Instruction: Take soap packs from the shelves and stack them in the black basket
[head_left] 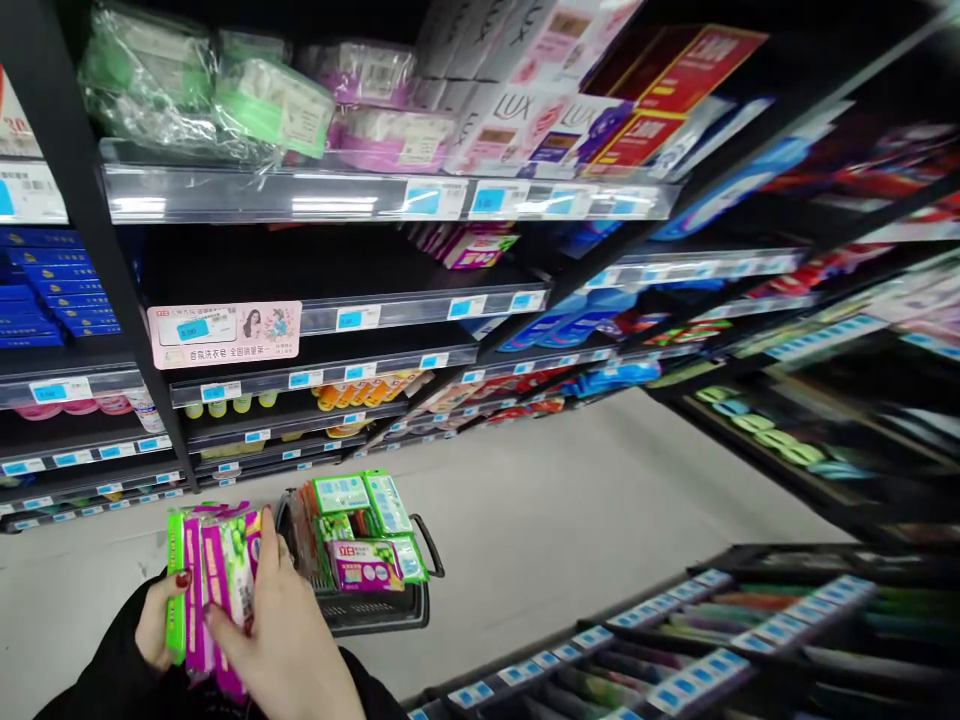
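Between my two hands is a row of purple and green soap packs (196,580), standing side by side. My left hand (156,622) closes on the green outer side, its thumb over the top edge. Across the purple packs lies my right hand (281,625), its thumb and fingers gripping the right side. Just beyond sits a black shopping basket (375,612) on the floor, holding several green packs (386,500) and a purple soap pack (367,566) lying on top. The lower parts of both palms are hidden.
A shelf rack rises ahead, with boxed LUX soap (499,125) and green soap boxes (274,105) on top. A few purple packs (480,248) lie on the shelf below. The grey floor (540,510) runs right, bordered by a low rack (675,640).
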